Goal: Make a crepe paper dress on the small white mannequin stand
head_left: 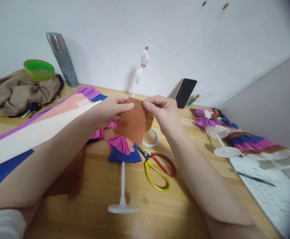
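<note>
A piece of brown crepe paper [133, 121] is held up in front of me by its top edge. My left hand [112, 111] pinches its upper left corner, thumb in front. At the upper right, my right hand [163, 111] grips the edge between thumb and fingertips. Just below the paper stands a white plastic stand [123, 186] on a round base, wearing a skirt of blue crepe paper [125, 156] with a pleated pink piece [120, 143] over it. Behind the brown sheet rises a slim white figure [143, 61]; the sheet hides whether it joins the stand.
Scissors [157, 166] with red and yellow handles lie right of the stand, near a tape roll [154, 137]. Crepe strips [42, 129] spread under my left arm. A bottle [62, 59], green tape [39, 69], phone [186, 93], decorated stand [226, 152] and pen [256, 179] surround the area.
</note>
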Demonstrator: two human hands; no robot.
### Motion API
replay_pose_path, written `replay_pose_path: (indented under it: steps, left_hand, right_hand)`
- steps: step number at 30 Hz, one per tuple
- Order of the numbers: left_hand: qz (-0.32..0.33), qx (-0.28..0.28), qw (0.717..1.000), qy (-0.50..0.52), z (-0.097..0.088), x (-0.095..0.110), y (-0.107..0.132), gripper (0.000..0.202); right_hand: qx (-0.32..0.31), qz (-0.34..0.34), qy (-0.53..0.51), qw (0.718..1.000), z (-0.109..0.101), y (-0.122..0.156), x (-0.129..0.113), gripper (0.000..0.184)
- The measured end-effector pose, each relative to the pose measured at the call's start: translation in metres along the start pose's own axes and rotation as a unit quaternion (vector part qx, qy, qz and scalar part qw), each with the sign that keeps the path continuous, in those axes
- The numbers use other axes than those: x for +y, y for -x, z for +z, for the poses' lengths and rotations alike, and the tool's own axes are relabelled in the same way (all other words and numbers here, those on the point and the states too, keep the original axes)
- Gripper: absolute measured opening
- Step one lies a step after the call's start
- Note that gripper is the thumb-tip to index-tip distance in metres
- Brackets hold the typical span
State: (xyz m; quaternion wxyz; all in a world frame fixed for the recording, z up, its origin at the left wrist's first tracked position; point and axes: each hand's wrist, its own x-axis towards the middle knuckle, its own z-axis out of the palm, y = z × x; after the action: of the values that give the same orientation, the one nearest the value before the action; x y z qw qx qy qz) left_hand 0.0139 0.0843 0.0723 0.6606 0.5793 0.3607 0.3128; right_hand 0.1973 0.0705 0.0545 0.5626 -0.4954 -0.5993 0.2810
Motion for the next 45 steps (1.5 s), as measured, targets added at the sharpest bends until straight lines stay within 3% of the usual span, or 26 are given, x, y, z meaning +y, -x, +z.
replay_pose_path:
  steps: [5,12,17,21,27,37,45]
  left_hand:
    - [-0.008,0.016,0.999,0.036,0.001,-0.003,-0.002,0.007]
    - [0.022,0.068,0.995,0.072,-0.001,-0.005,-0.005,0.018]
    - [0.051,0.049,0.994,0.081,0.002,-0.005,-0.005,0.010]
    - [0.083,0.076,0.991,0.071,0.000,0.000,-0.002,0.009]
    - [0.099,0.117,0.988,0.033,0.001,0.005,0.000,0.005]
    - [0.113,0.143,0.983,0.017,-0.003,0.001,-0.005,0.002]
    - [0.116,0.124,0.985,0.014,-0.006,-0.003,-0.006,0.010]
  right_hand:
    - [0.003,-0.057,0.072,0.996,-0.003,0.001,-0.001,0.012]
    - [-0.068,0.005,-0.009,0.998,0.002,0.008,-0.011,0.016]
    - [-0.057,0.034,-0.024,0.997,0.003,0.006,-0.010,0.017]
    - [-0.051,0.036,-0.023,0.998,0.003,0.006,-0.008,0.018]
    - [-0.097,0.099,-0.149,0.979,0.004,0.006,0.000,0.031]
    - [-0.061,0.106,-0.173,0.977,0.003,0.001,0.007,0.040]
    - [-0.050,0.126,-0.204,0.970,0.005,0.003,0.006,0.049]
